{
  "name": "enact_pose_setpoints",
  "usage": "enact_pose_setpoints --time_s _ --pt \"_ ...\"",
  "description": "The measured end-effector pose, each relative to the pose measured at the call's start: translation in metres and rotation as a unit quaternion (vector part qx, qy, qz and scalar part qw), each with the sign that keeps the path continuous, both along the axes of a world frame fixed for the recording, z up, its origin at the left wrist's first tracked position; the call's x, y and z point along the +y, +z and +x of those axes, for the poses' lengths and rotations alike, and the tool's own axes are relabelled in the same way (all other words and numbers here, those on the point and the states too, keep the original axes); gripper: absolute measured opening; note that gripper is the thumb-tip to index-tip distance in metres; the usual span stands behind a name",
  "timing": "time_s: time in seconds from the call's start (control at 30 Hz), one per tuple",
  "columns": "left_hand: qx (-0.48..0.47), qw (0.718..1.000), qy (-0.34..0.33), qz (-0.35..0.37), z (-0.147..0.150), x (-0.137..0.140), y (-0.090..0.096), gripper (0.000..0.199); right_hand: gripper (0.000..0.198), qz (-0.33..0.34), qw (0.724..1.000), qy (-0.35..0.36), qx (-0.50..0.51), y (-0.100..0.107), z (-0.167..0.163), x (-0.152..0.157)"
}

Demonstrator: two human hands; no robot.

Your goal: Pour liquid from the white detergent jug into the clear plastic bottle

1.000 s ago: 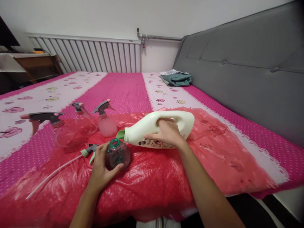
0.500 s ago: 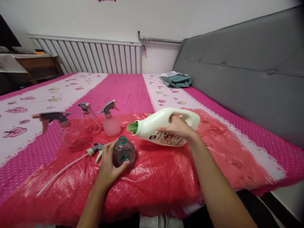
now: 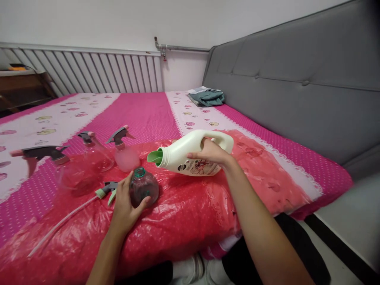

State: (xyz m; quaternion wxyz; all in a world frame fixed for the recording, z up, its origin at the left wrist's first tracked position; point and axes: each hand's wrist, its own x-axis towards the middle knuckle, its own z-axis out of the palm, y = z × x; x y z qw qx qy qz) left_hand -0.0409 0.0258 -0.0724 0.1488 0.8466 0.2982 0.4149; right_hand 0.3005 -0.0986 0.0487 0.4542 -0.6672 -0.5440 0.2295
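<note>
My left hand (image 3: 126,206) is wrapped round a small, round, see-through spray bottle body (image 3: 145,185) with a green open neck, leaning slightly left on red plastic. By its handle, my right hand (image 3: 209,152) grips a cream detergent jug (image 3: 178,152), tipped almost flat. The jug's green spout (image 3: 154,157) points left, a little above and right of the bottle's neck, apart from it. No liquid stream shows. Beside my left hand lies a grey and green spray head (image 3: 105,190) with a long white tube.
Three spray bottles with grey and pink heads stand to the left: one holding cloudy liquid (image 3: 127,158), a clear one (image 3: 99,156) and another clear one (image 3: 74,178). Red plastic sheeting (image 3: 184,206) covers the near bed. Folded clothes (image 3: 208,97) lie by the grey headboard (image 3: 282,59).
The view has turned to the right, so everything sits further left in the picture. Both hands keep their holds, and the jug stays tipped beside the bottle's neck. The bottle leans slightly more left.
</note>
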Motion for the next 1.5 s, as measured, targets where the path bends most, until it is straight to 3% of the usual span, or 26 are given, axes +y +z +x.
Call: enact_pose_setpoints --time_s 0.3,0.73,0.97,1.03,1.5 --pt "0.012 1.000 0.009 0.011 0.000 0.003 -0.002 0.095 0.080 0.042 0.996 0.014 0.075 0.000 0.017 -0.007" --pt "-0.001 0.999 -0.032 0.011 0.009 0.003 0.001 0.086 0.103 0.083 0.990 0.006 0.110 -0.001 0.023 -0.027" --pt "0.016 0.999 -0.027 -0.035 0.008 -0.002 -0.004 0.096 0.099 0.114 0.988 0.003 0.105 -0.010 0.035 -0.034" --pt "0.014 0.999 -0.035 -0.033 0.007 -0.005 -0.003 0.093 0.095 0.155 0.986 0.003 0.065 -0.014 0.040 -0.037" --pt "0.022 0.999 -0.038 0.001 0.014 -0.014 0.005 0.091 0.086 0.213 0.972 0.066 0.075 -0.019 0.046 -0.043"
